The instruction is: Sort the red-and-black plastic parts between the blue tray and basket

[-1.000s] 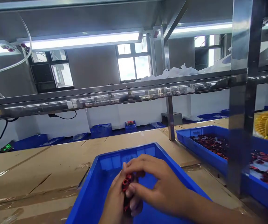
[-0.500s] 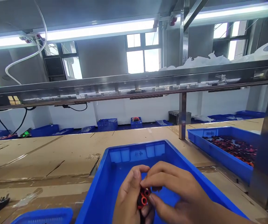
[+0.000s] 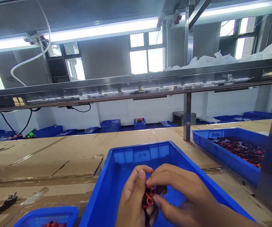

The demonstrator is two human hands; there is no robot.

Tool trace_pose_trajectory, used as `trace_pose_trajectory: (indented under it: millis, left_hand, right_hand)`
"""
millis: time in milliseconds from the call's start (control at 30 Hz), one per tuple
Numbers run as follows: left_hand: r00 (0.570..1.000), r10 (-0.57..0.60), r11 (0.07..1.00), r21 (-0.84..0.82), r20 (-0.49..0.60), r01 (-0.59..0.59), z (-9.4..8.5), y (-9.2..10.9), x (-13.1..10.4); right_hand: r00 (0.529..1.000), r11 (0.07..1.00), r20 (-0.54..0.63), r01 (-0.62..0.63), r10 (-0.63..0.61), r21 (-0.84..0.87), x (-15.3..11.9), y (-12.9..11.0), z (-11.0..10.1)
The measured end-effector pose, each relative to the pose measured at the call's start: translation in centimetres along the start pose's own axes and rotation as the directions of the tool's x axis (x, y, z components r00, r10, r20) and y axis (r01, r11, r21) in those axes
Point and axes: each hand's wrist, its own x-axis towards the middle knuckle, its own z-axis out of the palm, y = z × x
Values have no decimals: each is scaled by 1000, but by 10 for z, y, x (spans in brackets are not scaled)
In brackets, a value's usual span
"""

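Observation:
My left hand (image 3: 133, 197) is closed around a small black part with red ring-like ends (image 3: 148, 196); its exact kind is unclear. Two round openings on it face me. My right hand (image 3: 182, 195) is closed too, its thumb and fingertips pinching at the same part from the right. Fingers hide much of the part. Both hands are over a large blue plastic tray (image 3: 102, 176), whose blue bottom shows around them.
At the right a blue tray (image 3: 223, 154) holds many small red and black parts, partly behind a metal post (image 3: 271, 157). A small blue basket (image 3: 31, 217) with red parts stands front left, near a black power plug (image 3: 8, 201). A metal shelf (image 3: 117, 83) crosses above the cardboard-covered table.
The view has shifted slightly, so the scene sits a little further right, and red parts now show in the front-left basket. Both hands keep nearly the same grip on the part.

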Motion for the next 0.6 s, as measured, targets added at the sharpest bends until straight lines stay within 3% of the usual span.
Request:
trace_pose_trajectory:
  millis: [167,467,533,600]
  left_hand:
    - [996,65,997,54,-62,-61,1,1,-1]
    - [985,96,993,83,-144,-85,1,-1,2]
    - [969,159,984,112,-191,-139,1,1,3]
    - [950,214,971,157,-229,-181,1,3,4]
  right_hand:
    - [997,994,-26,72,-74,-80,0,1,2]
    - [997,986,-56,52,-62,-156,-3,1,3]
    - [994,989,-107,-16,0,-147,-4,0,1]
    - [966,973,-136,-206,219,106,-4,2,-1]
